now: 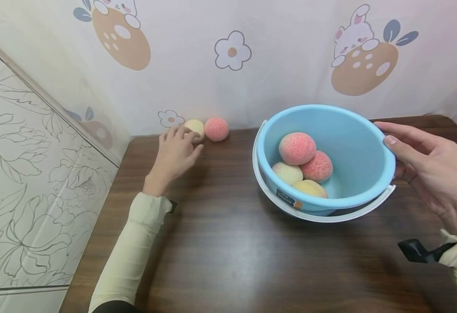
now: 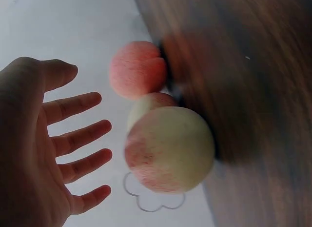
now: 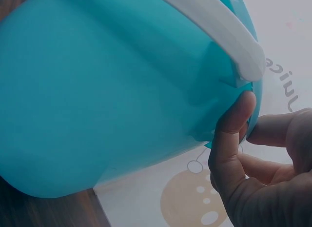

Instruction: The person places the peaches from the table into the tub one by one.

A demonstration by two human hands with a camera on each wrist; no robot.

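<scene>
My left hand point(image 1: 175, 152) reaches over the back left of the table, fingers spread beside a pale yellow peach point(image 1: 195, 126) and a pink peach point(image 1: 216, 129). In the left wrist view, a larger-looking pale peach with a red blush point(image 2: 173, 149) sits in front of these two; the hand hides it in the head view. At the right, my right hand point(image 1: 439, 174) pinches the rim of a light blue bucket point(image 1: 353, 143) between thumb and fingers. Inside lie several pink and yellow peaches point(image 1: 296, 148). The bucket's white handle point(image 1: 322, 218) hangs down along its front.
The dark brown wooden table point(image 1: 212, 243) meets a wall covering point(image 1: 193, 78) with rabbit and flower prints at the back. A white panel with flower line drawings point(image 1: 28, 195) stands along the left edge.
</scene>
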